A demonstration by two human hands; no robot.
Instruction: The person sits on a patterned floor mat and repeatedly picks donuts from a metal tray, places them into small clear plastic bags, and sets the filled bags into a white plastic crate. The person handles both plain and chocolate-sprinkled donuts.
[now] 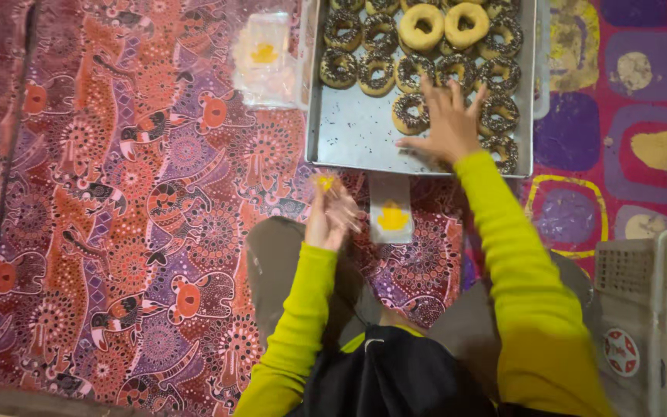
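Below the metal tray (357, 131), left hand (332, 216) holds a clear yellow-marked bag (324, 184).

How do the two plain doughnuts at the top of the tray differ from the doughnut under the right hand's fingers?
The plain doughnuts are bare golden; the doughnut by the right hand carries dark sprinkles. The plain doughnuts sit stacked on others at the far end of the tray; the sprinkled one lies on the tray floor, nearer the person. Both are ring-shaped.
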